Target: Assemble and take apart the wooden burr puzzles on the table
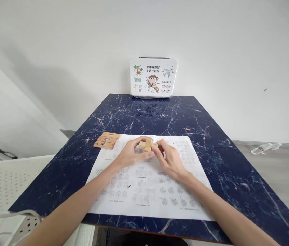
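Flat, smooth wooden pieces (103,139) with cut-out slots lie at left, by the far corner of a thin white printed sheet (157,212) on a glossy, blue marble-patterned table (226,184). Next, the left hand (131,153), half curled, grips a small cluster of pale wooden blocks (148,144) — square-edged, held over the sheet's far part — with its thumb along the near side. The right hand (169,158), fingers bent in a pinch, holds the cluster's right side. Light, even pressure from both sides probably keeps the blocks aligned; forcing one could loosen the others. Far right, a clear plastic bottle (261,148) lies on the floor (283,174).
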